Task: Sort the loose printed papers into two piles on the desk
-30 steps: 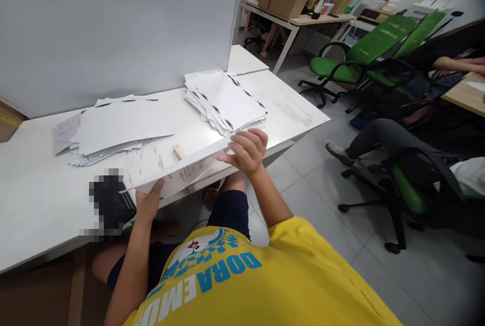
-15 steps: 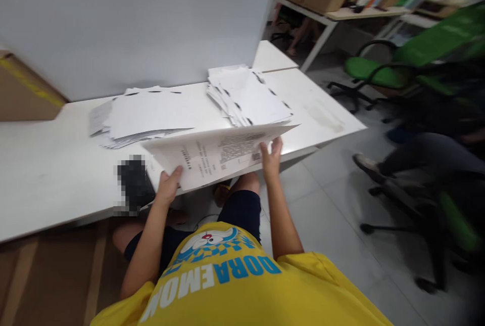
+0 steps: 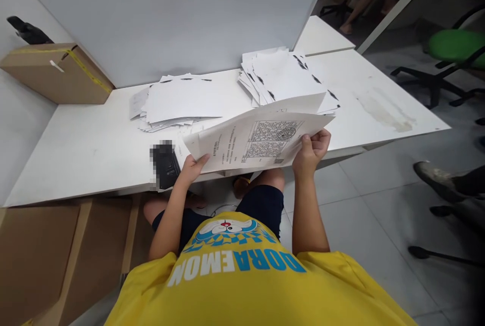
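My left hand point(image 3: 192, 168) pinches the left end of some printed paper sheets point(image 3: 227, 149), thumb on top. My right hand point(image 3: 312, 151) is closed on their right end. The sheets are tilted up over the desk's front edge; dense text, a table and a round stamp show on the front one, and another sheet stands slightly apart behind it. Beyond them, a pile of papers with black marks along the edges point(image 3: 284, 76) lies on the desk. Farther left is a second paper pile point(image 3: 178, 98). A dark, partly blurred-out object point(image 3: 166, 167) lies beside my left hand.
The white desk point(image 3: 94, 154) runs along a grey partition point(image 3: 197, 12). A cardboard box point(image 3: 64, 73) stands at its back left corner, and more cardboard point(image 3: 38, 245) is below at left. Green chairs point(image 3: 458, 45) and a person's shoe point(image 3: 435, 179) are at right.
The sheets, first seen nearly edge-on, have turned so their printed face shows, and have parted at the top. My right hand has gone from loosely raised fingers to gripping them. The view has swung left.
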The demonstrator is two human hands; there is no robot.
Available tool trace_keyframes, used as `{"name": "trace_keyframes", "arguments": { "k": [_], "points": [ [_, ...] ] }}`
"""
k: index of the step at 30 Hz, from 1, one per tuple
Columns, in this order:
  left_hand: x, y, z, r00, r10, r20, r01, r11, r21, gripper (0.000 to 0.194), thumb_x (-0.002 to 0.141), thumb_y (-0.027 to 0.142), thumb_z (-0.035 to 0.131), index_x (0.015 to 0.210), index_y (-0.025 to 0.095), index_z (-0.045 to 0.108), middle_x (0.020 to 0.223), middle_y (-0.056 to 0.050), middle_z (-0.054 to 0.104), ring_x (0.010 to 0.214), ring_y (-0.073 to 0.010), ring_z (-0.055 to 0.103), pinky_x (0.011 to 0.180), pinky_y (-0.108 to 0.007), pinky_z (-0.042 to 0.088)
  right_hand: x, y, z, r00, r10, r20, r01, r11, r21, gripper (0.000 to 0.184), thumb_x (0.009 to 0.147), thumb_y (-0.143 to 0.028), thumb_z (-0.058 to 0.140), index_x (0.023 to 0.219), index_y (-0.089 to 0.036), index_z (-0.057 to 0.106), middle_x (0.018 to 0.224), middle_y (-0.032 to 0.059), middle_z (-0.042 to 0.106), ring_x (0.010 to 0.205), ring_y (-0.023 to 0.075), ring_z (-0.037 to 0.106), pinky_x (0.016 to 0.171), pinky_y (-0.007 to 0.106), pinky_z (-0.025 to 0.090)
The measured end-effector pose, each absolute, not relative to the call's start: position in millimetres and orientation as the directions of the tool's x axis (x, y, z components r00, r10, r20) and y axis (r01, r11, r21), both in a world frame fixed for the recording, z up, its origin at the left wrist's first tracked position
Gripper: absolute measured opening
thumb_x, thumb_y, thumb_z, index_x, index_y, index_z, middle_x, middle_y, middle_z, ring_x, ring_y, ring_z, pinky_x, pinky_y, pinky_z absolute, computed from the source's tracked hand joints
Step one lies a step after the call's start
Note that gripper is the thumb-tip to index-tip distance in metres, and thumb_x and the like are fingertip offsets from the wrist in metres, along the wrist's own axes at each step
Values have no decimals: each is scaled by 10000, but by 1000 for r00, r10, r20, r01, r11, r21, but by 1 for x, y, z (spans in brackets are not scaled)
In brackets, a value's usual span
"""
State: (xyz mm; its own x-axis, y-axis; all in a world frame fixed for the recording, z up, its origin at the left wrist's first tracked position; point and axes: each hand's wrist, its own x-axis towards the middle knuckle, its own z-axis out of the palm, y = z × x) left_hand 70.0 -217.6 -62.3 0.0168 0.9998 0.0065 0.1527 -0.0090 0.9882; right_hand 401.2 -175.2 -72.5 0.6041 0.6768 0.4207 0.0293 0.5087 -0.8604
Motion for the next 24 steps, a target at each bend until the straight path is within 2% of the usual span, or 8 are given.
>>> {"name": "trace_keyframes", "arguments": {
  "k": [4, 8, 11, 15, 24],
  "points": [
    [76, -214, -61, -50, 998, 38, 132, -31, 991, 810, 648, 700, 783, 1195, 106, 715, 1091, -170, 765, 1182, -334, 661, 1086, -460, 492, 404, -172, -67, 610, 650, 454, 97, 507, -857, 393, 818, -522, 655, 1046, -231, 524, 966, 22, 583, 989, 201, 612, 975, 434, 493],
    [80, -211, -63, -108, 992, 57, 112, -45, 993, 800, 600, 770, 766, 1054, 112, 764, 1055, -164, 773, 1123, -337, 689, 1054, -462, 519, 405, -167, -65, 636, 615, 466, 145, 498, -855, 403, 839, -612, 630, 949, -246, 503, 853, -11, 488, 884, 183, 578, 917, 412, 508],
    [80, -210, -65, -135, 989, 53, 97, -40, 994, 773, 594, 778, 765, 991, 116, 774, 1036, -163, 777, 1080, -338, 705, 1025, -462, 541, 404, -163, -63, 649, 593, 477, 178, 492, -852, 451, 839, -684, 596, 922, -254, 485, 841, -9, 433, 864, 188, 548, 876, 405, 508],
    [79, -209, -68, -131, 988, 78, 85, -67, 994, 749, 620, 740, 778, 1053, 130, 762, 1031, -154, 778, 1112, -331, 697, 1026, -450, 543, 401, -160, -61, 652, 583, 484, 193, 489, -851, 493, 831, -730, 564, 933, -259, 462, 870, 5, 412, 880, 202, 525, 844, 399, 490],
    [79, -210, -72, -123, 991, 49, 98, -37, 995, 822, 607, 756, 777, 1107, 105, 737, 1041, -187, 769, 1099, -344, 701, 1013, -467, 548, 400, -159, -59, 636, 590, 497, 210, 487, -847, 489, 844, -731, 554, 922, -259, 452, 866, 4, 392, 879, 198, 524, 829, 398, 498]
  ]
}}
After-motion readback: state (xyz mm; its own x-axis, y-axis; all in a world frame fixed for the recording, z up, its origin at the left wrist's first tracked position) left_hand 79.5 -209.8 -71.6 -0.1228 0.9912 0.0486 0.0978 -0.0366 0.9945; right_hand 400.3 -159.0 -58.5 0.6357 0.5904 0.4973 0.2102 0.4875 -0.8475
